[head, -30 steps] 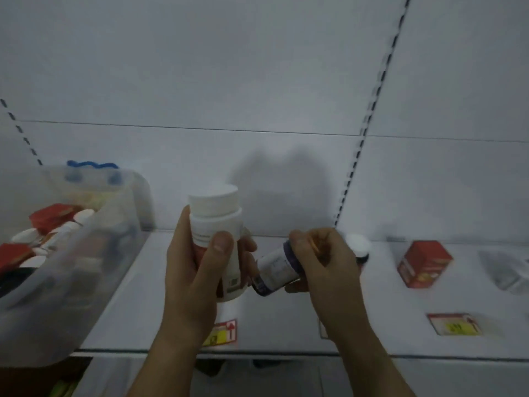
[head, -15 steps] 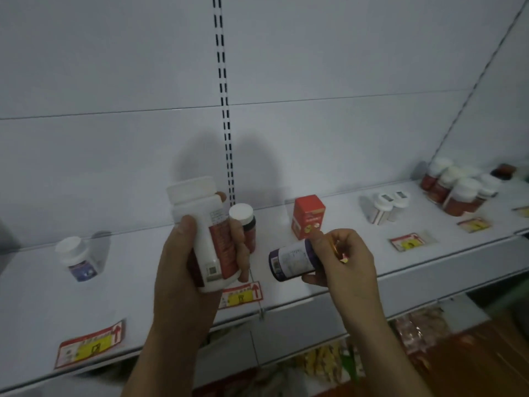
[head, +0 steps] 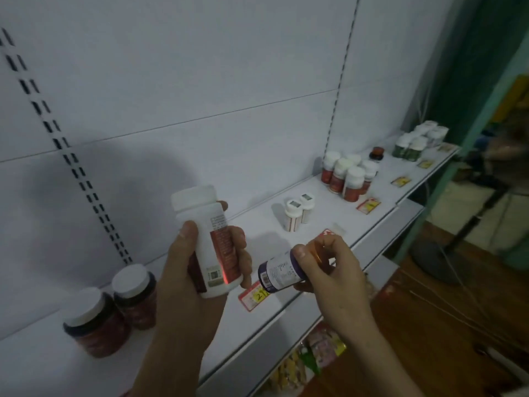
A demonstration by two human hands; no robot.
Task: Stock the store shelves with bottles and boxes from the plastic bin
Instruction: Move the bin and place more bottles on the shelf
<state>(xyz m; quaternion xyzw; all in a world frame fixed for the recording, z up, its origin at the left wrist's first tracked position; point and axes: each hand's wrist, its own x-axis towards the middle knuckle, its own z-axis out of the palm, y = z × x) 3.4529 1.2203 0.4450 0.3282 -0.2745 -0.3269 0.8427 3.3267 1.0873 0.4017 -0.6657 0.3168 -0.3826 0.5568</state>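
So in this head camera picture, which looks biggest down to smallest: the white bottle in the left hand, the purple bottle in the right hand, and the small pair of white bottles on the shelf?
1. White bottle, plainly largest.
2. Purple bottle.
3. Pair of white bottles, each smallest-looking, but they stand farther from the camera, so their place against the purple one is unsure.

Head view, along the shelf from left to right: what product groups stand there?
Two dark jars → two small white-capped bottles → cluster of red-labelled bottles → lone dark jar → green-labelled bottles → white bottles.
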